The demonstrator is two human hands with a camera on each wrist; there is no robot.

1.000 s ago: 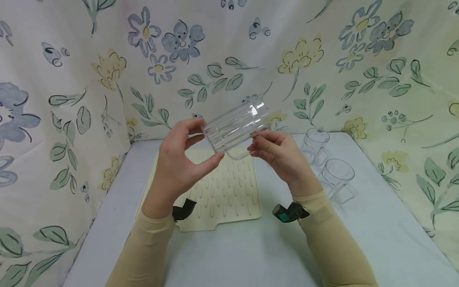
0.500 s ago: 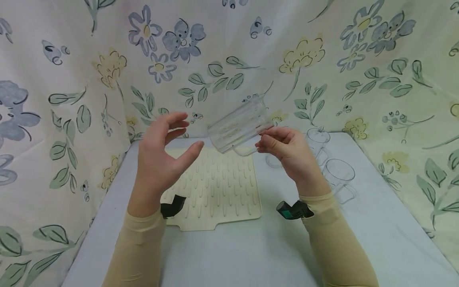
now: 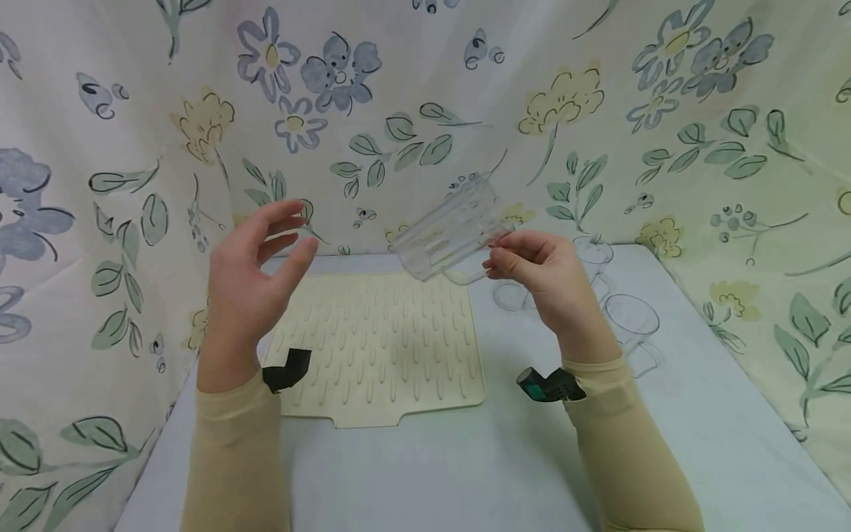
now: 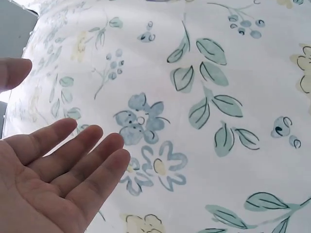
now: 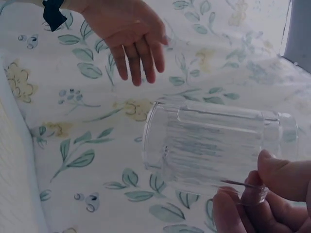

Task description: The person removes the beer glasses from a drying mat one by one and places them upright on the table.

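Note:
My right hand (image 3: pixel 545 281) pinches the handle of a clear, ribbed glass mug (image 3: pixel 442 229), raised over the table and tilted with one end pointing down and left. In the right wrist view the thumb and fingertips close on the handle of the mug (image 5: pixel 209 145), whose walls are see-through. My left hand (image 3: pixel 249 277) is up at the left, apart from the mug, its fingers loosely extended and holding nothing. The left wrist view shows the palm of that hand (image 4: pixel 58 179) against the flowered cloth.
A cream ridged drying mat (image 3: pixel 379 355) lies on the white table (image 3: pixel 432 473), below and left of the mug. More clear mugs stand at right, one nearer (image 3: pixel 631 318) and one behind (image 3: pixel 594 251). Flowered cloth (image 3: pixel 412 74) encloses the back and sides.
My left hand has let go of the mug and moved away to the left. My right hand keeps the mug by its handle and has shifted slightly right.

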